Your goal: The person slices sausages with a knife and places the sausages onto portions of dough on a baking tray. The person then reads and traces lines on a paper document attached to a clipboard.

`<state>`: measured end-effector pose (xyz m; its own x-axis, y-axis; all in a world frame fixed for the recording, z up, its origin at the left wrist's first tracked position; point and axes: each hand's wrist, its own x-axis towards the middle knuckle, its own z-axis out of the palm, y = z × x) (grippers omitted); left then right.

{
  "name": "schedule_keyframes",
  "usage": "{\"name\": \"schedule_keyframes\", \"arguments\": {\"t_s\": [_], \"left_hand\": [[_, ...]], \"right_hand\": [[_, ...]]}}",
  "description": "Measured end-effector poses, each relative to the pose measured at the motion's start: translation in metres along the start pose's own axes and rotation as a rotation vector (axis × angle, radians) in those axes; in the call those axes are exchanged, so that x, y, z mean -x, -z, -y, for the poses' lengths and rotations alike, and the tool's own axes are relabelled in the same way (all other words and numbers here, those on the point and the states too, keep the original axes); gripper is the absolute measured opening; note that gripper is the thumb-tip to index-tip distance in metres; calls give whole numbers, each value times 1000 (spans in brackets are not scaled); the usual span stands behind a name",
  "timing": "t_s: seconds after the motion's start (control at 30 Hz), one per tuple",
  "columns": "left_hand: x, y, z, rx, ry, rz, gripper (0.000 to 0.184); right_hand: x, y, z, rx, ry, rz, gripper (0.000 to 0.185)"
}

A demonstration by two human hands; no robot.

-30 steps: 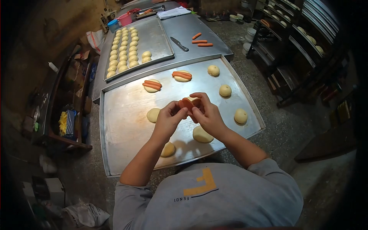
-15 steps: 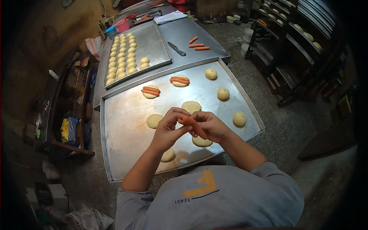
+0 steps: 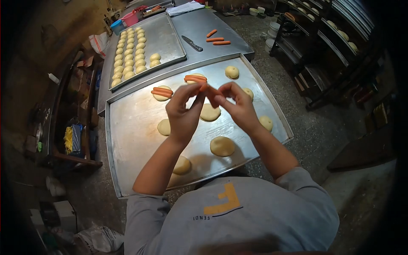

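Over the middle of the tray (image 3: 127, 170), both hands pinch an orange sausage (image 3: 212, 95). My left hand (image 3: 185, 108) grips its upper left end, and my right hand (image 3: 239, 108) has fingers and thumb closed on the other side. The sausage looks parted or bent in a V; blur hides which. Just below lies a flattened dough round (image 3: 210, 113); another dough round (image 3: 222, 146) sits nearer me. Beyond my hands, two rounds carry sausage strips (image 3: 162, 92) (image 3: 195, 79). A dough ball (image 3: 232, 72) rests at the tray's far right, others partly behind my right hand.
A second tray (image 3: 170, 42) holds rows of dough balls (image 3: 129, 53) at the back left. On the metal table (image 3: 199, 27) lie a knife (image 3: 192, 43) and several sausages (image 3: 218, 41). Racks (image 3: 316, 46) with dough stand right; a wooden shelf (image 3: 87, 148) stands left.
Both hands have moved up and away from me over the tray, with the sausage. Its two ends now angle apart, and the nearer dough round is uncovered.
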<state>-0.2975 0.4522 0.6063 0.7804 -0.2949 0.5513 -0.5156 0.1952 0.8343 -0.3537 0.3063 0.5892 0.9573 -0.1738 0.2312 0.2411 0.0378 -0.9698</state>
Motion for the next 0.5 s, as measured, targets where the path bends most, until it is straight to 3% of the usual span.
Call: {"name": "schedule_keyframes", "arguments": {"t_s": [0.13, 0.27, 0.43, 0.5], "left_hand": [[-26, -9, 7, -12, 93, -60, 20], [-29, 2, 60, 200, 474, -21, 16], [2, 7, 120, 84, 775, 14, 15], [3, 9, 125, 42, 795, 32, 16]], "right_hand": [[-21, 7, 6, -60, 52, -27, 12], [-31, 21, -27, -120, -273, -21, 13], [-28, 33, -80, 73, -542, 38, 14], [-29, 34, -86, 98, -554, 50, 13]]}}
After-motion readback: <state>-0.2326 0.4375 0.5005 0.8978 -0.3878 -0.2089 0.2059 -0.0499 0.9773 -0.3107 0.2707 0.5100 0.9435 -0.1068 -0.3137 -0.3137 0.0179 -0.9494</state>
